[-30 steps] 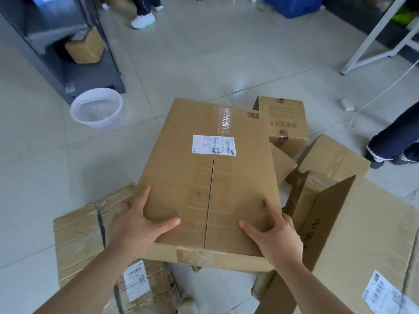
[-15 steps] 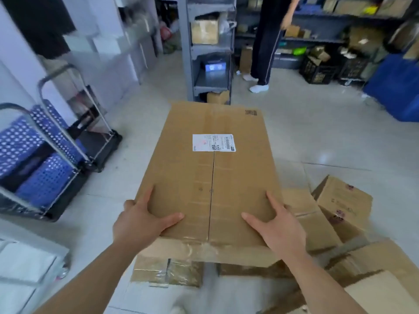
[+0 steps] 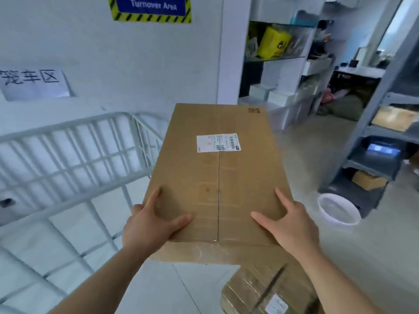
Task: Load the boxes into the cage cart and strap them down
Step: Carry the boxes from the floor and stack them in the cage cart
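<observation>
Cardboard box [image 3: 217, 177], long and flat, plain brown, held up in the air in front of the chest. Top flaps meeting along a centre seam, clear tape over the near end, a white shipping label [image 3: 218, 143] with a barcode and a QR code across the seam toward the far end, a small dark printed mark at the far right corner. Left hand [image 3: 149, 225] clamped on the near left corner, thumb flat on the top, fingers wrapped down the side. Right hand [image 3: 289, 223] gripping the near right corner the same way, thumb pointing inward across the lid. Both grips closed on the box, forearms bare.

White wire cage cart [image 3: 68, 155] just to the left and below, its railed side close beside the box's left edge, blurred. Second cardboard box [image 3: 267, 291] on the floor below the right forearm, wrapped in clear tape with a dark strap and a small white label. Pale tiled floor [image 3: 374, 257]. White basin [image 3: 339, 211] on the floor at right, beside a grey shelving unit [image 3: 374, 155] holding small brown cartons. White wall behind the cart with a blue sign [image 3: 150, 7] edged in yellow and black, reading "Turnover Area", and a paper notice [image 3: 34, 83] with handwritten characters. Further shelves with a yellow bag [image 3: 273, 43] at the back.
</observation>
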Available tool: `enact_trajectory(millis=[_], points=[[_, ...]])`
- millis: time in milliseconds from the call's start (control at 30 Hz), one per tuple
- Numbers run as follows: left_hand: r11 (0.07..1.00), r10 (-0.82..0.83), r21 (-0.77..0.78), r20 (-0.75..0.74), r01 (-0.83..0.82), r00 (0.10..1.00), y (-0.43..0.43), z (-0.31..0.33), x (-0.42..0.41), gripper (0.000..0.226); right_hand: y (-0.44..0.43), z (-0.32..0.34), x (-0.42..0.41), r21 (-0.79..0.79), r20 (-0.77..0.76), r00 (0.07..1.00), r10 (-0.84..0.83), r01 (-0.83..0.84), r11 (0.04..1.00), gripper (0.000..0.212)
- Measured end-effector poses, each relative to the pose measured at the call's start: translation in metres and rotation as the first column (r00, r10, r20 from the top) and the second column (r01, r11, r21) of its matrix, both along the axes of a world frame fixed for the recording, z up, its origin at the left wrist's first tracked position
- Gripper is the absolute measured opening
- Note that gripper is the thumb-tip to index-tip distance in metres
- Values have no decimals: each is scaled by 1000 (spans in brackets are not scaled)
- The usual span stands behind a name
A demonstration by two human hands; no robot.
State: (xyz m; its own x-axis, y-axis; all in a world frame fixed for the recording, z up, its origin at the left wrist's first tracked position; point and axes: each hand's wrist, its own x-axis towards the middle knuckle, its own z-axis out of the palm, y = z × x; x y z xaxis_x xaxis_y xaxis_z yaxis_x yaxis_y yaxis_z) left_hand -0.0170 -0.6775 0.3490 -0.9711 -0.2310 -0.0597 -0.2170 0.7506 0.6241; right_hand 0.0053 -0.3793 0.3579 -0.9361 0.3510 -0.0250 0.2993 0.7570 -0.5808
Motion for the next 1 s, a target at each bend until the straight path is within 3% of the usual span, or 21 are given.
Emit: enact_trajectory(millis=[433,800,1000], points=[[890,441,-117,-33,-442,897,-344,63,-15,122,-361,53,-147,-42,-75,886,458,-462,886,104],[738,665,-203,59,-644,744,-507,52,-80,115,-564,39,-282,-111,-28,708,706,-704,701,104],[653,757,-204,149,-730,636,-579,29,-129,124,-659,16,-363,-160,13,594,804,-793,588,103]])
